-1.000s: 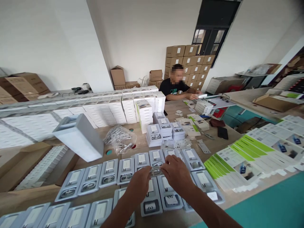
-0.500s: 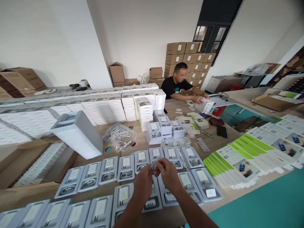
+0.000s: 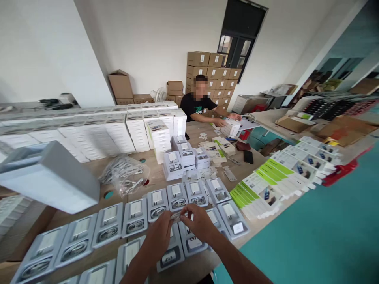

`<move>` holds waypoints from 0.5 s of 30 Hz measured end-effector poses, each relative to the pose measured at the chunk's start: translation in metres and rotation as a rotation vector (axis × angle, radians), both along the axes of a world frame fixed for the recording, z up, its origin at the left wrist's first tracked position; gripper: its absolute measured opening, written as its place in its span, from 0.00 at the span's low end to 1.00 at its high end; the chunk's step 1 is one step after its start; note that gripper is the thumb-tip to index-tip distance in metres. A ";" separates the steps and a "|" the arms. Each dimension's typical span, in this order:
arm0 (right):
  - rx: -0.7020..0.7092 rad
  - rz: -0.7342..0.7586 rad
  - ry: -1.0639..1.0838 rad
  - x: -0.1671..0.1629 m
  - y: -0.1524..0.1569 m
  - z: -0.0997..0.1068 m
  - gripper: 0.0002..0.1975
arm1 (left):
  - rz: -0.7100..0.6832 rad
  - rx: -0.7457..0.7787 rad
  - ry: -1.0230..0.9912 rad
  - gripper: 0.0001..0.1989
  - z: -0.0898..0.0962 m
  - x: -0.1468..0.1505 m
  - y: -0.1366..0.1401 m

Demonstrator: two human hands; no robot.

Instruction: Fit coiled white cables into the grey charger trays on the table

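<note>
A small light-coloured bundle that looks like a coiled cable (image 3: 175, 216) is held between my two hands, over the trays. My left hand (image 3: 160, 234) is closed around its left end. My right hand (image 3: 197, 222) pinches at its right side with thumb and curled fingers. Beneath and around them lie grey plastic trays, each with a white block in the upper hollow. In many trays, such as this tray (image 3: 135, 216), a coiled cable fills the lower hollow. The tray (image 3: 233, 221) at the right end has a white piece there instead. My forearms hide part of the front row.
A plastic bag of cables (image 3: 124, 173) lies left of centre, beside a tall stack of grey trays (image 3: 71, 177). White boxes (image 3: 103, 132) line the back. Flat printed sleeves (image 3: 266, 185) fan out at right. Across the table a co-worker (image 3: 197, 106) handles a white box (image 3: 231, 127).
The view has swung to the right, so the table's contents sit further left. Both my hands stay together on the cable. The co-worker's one hand has lifted off the white box.
</note>
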State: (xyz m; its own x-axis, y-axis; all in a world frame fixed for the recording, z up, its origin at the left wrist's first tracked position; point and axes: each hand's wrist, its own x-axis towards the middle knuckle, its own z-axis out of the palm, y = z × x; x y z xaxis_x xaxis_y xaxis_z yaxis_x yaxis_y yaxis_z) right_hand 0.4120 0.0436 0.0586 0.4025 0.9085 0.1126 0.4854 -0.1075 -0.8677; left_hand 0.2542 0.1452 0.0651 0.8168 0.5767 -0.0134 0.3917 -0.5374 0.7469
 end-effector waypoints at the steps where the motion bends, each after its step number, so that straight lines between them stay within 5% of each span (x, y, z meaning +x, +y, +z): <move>1: -0.032 0.043 0.007 0.007 -0.003 -0.001 0.03 | -0.029 -0.017 0.035 0.14 0.000 0.003 -0.003; 5: -0.097 0.122 0.015 0.057 -0.014 -0.013 0.05 | -0.079 -0.206 0.119 0.22 0.001 0.015 -0.013; 8: -0.265 -0.049 -0.193 0.120 -0.030 -0.019 0.08 | -0.076 -0.335 0.130 0.30 -0.001 0.012 -0.010; 11: -0.460 -0.223 -0.405 0.181 -0.052 -0.026 0.09 | -0.041 -0.389 0.164 0.30 -0.010 -0.009 -0.001; 15: -0.639 -0.238 -0.481 0.217 -0.071 -0.049 0.09 | 0.022 -0.469 0.260 0.30 -0.031 -0.046 0.004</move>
